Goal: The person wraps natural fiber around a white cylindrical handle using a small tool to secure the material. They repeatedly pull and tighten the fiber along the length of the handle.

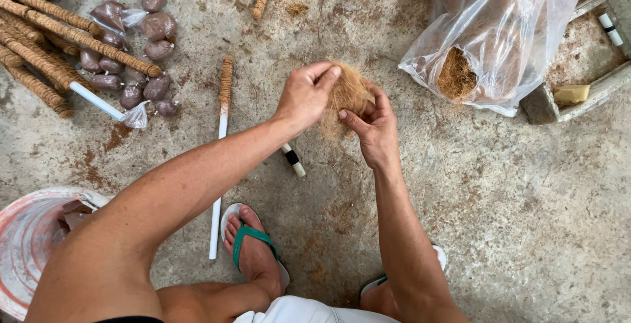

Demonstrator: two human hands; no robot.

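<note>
Shorts, white, at the bottom edge, nearest my view; above them my left foot in a green-strapped sandal.

Floor: bare concrete, dusted with brown fibre.

Bag, clear plastic, upper right, mouth open toward me, loose fibre inside.

Bucket, white and stained, lower left, partly hidden by my arm.

Wrapped sticks, a pile at upper left, fibre-covered along their length; more lie along the top edge. I count these as finished pieces.

Pipe, white, lying between pile and foot, fibre wound only on its upper end. I judge this one begun and mostly bare.

Packets, small brown lumps in plastic, beside the pile.

Tuft of fibre, centre of view, above the floor, apart from the pipe.

Left hand: fingers closed on the tuft's left side.

Right hand: thumb and fingers pinching its right edge. Both hands grip the tuft together.

Spool, small, black and white, on the floor below the hands.
</note>
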